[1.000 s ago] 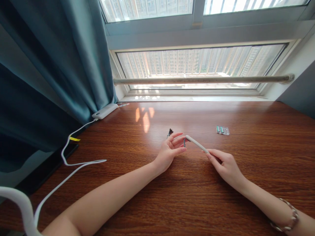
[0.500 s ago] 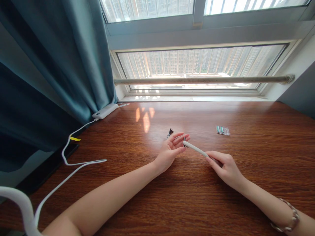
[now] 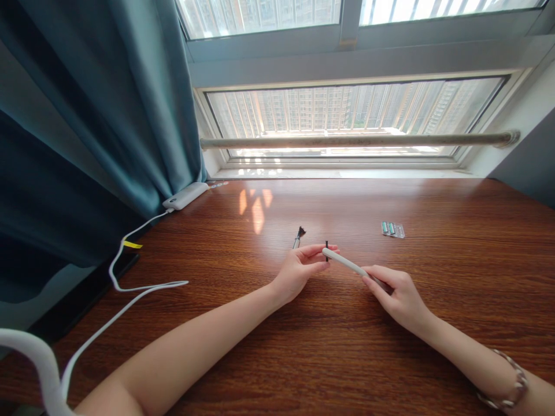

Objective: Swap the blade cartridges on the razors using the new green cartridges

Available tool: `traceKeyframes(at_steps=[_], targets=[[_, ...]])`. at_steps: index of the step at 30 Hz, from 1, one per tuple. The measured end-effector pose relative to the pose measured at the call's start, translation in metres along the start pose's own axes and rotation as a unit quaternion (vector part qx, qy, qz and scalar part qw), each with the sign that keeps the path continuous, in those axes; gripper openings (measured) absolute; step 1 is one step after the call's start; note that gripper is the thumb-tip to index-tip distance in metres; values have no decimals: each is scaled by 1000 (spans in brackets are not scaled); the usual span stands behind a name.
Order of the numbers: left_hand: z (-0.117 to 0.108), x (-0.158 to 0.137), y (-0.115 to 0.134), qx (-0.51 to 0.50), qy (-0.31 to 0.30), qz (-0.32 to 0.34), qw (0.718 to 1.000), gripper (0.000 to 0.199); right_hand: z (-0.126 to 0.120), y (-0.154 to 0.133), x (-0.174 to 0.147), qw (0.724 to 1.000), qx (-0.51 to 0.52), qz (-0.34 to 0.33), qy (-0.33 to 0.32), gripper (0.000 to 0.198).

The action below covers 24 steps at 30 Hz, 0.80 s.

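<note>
In my right hand [image 3: 392,292] is the grey-white handle of a razor [image 3: 344,261], closed in the fingers and tilted up to the left. At its far end sits a narrow black razor head [image 3: 326,251], seen edge-on. My left hand [image 3: 303,267] has its thumb and fingers closed about this head; their exact contact is partly hidden. Just behind the left hand lies a thin silvery item with a dark, ragged tip [image 3: 300,234], its lower end hidden by the fingers.
A clear blister pack of razor cartridges [image 3: 392,230] lies on the brown wooden table [image 3: 455,277], back right. At the left are a white power strip [image 3: 186,196], its white cable [image 3: 147,288], a yellow tag [image 3: 132,245] and a blue curtain [image 3: 143,104]. A window rises behind.
The left fingers, spread half a second ago, have drawn together around the razor head. More of the silvery item behind them shows. The right hand has stayed in place.
</note>
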<state>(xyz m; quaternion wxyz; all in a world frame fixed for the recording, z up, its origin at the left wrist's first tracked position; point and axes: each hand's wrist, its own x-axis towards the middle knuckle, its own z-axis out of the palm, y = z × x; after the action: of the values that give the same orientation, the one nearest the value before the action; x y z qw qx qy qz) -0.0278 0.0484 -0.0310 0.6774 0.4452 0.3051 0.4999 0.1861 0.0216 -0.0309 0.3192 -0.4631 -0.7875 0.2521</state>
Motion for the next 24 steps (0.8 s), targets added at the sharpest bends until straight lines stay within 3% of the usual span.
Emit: traceKeyframes(at_steps=[10, 17, 24], targets=[[1, -2, 2, -41, -15, -32, 999, 32, 0, -1, 0, 999, -24, -17, 18, 24], [2, -2, 4, -25, -16, -26, 999, 23, 0, 1, 0, 1000, -12, 3, 23, 26], [2, -2, 1, -22, -10, -23, 999, 26, 0, 3, 0, 998, 9, 25, 59, 29]])
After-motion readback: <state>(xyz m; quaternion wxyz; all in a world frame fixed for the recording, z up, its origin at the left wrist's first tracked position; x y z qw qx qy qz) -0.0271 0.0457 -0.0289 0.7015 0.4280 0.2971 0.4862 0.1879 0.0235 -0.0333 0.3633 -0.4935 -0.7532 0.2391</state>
